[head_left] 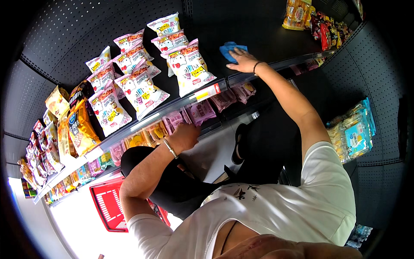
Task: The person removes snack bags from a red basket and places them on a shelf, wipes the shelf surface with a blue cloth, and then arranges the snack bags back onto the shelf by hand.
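Observation:
My right hand, with a dark band at its wrist, presses a folded blue cloth onto the black upper shelf. Its fingers are spread over the cloth. Left of it, upright white and pink snack bags stand in rows near the shelf's front edge. My left hand, with a metal bangle at its wrist, is lower down, in front of the pink packets on the lower shelf. Its fingers are curled and mostly hidden, so whether they grip anything cannot be seen.
Orange and brown snack bags stand farther left. Yellow packets and red ones lie at the shelf's right end. Blue and clear packs are at the right. A red plastic basket is below left, near my bent legs.

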The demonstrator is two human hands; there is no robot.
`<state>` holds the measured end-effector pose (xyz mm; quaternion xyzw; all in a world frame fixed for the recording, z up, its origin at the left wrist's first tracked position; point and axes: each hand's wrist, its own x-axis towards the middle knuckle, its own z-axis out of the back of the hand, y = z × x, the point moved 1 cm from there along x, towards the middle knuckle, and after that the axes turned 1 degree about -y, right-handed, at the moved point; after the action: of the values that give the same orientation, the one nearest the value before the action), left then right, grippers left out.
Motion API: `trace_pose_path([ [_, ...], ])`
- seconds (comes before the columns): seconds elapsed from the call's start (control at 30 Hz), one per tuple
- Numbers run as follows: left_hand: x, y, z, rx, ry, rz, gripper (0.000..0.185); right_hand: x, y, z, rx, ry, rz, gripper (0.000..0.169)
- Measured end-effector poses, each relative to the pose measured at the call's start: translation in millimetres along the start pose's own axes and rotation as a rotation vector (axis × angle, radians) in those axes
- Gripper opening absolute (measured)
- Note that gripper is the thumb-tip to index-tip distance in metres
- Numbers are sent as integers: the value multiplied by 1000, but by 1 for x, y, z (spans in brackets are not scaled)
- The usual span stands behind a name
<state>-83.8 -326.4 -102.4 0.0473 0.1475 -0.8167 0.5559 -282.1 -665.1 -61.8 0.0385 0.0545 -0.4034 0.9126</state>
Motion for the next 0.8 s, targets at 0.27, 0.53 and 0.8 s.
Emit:
trace_pose_path([
  [0.27,-3,19,-20,9,1,22,40,-22,25,-1,104,-74,147,68],
  [0.53,-14,21,-5,-41,2,38,44,-10,-31,-7,42,-213,-141,60],
  [0.8,-32,2,71,-296,-267,-105,45,-2,-8,6,129,-106,-219,69],
])
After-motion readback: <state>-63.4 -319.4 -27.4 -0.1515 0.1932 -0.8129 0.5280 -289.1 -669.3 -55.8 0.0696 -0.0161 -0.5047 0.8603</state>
